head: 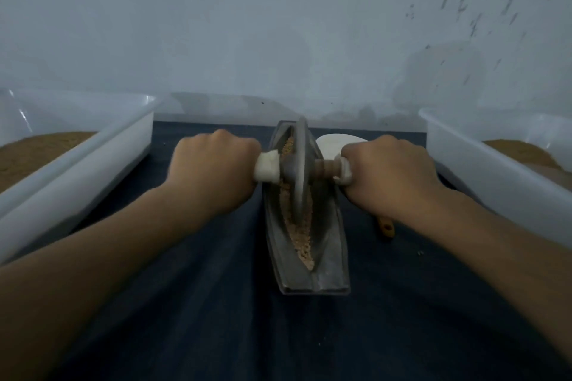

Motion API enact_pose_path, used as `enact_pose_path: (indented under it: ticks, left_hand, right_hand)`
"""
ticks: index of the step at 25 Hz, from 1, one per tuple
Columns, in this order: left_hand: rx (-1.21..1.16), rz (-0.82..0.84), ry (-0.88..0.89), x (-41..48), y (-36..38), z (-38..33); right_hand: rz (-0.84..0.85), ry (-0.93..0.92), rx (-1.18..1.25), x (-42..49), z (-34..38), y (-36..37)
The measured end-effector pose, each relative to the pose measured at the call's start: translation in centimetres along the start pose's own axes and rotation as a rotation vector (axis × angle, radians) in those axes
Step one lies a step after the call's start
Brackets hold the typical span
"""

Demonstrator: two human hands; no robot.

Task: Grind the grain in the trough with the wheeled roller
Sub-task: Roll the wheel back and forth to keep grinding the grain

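A long grey metal trough shaped like a boat [331,257] is laid on the dark blue cloth [201,303], straight out in front, with its long way running from near to far. Pale brown crushed grain [305,244] is seen in its groove, mostly at the near end. A small wooden piece [386,226] is seen just right of the trough. The grey wheeled roller with white handles [299,176] is stood upright in the far half, its axle set across the trough, so a pull back along the groove is likely needed next. One handle is gripped tight by the left hand [213,164] and the other by the right hand [387,170], both about level. Further out, a round white dish [334,141] is partly hidden, and white plastic tubs of brown powder [77,145] are set at both sides.
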State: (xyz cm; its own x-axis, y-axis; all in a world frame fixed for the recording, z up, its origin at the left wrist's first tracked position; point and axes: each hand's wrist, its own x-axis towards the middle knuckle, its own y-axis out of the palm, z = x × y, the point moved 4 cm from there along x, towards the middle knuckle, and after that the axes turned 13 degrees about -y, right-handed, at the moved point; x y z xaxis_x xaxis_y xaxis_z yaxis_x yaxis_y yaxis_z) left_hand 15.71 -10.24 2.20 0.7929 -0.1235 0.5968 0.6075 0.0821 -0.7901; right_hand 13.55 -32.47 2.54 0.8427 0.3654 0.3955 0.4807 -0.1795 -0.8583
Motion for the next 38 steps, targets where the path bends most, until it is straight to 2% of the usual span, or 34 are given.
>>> enact_pose_path:
  ticks: [3,5,8,13,15,17,21,23,26,32,35,38]
  left_hand:
    - [-0.034,-0.127,0.122,-3.6,-3.0,2.0]
    - [-0.028,-0.165,0.153,-3.6,-3.7,2.4]
    - [0.078,-0.058,0.077,-1.4,-0.9,0.6]
    - [-0.13,0.151,-0.179,4.7,5.0,-0.2]
    - [-0.145,0.135,-0.195,4.2,4.7,-0.2]
    - [-0.084,0.06,-0.145,2.5,2.8,-0.3]
    - [0.055,-0.093,0.086,-1.7,-2.3,0.0]
    - [0.04,-0.145,0.135,-2.5,-4.0,0.5]
    - [0.143,-0.047,0.106,-1.1,-2.4,-0.4]
    - [0.083,0.043,-0.014,5.7,2.2,-1.9]
    - [0.082,-0.002,0.013,4.7,1.1,-2.1]
    - [0.05,-0.051,0.069,0.1,-0.6,-0.8]
  right_hand:
    - [-0.078,-0.069,-0.02,-3.8,0.8,-3.4]
    - [-0.055,-0.059,0.025,-4.3,0.6,-3.6]
    - [-0.008,0.016,-0.048,-1.5,0.5,-1.2]
    - [-0.057,0.012,-0.103,6.8,-0.2,1.7]
    - [-0.052,-0.009,-0.109,6.8,-0.2,1.5]
    - [-0.055,-0.011,-0.062,4.5,0.1,1.2]
    - [-0.058,-0.026,0.048,-2.0,0.7,-0.8]
    - [-0.121,-0.077,0.047,-3.7,1.0,-2.1]
    - [-0.049,-0.031,0.07,-2.8,0.6,-0.5]
    - [-0.061,0.079,0.097,5.2,-0.9,3.5]
    - [-0.042,0.083,0.109,3.4,-0.6,3.1]
    - [-0.096,-0.019,0.003,-1.0,0.4,0.3]
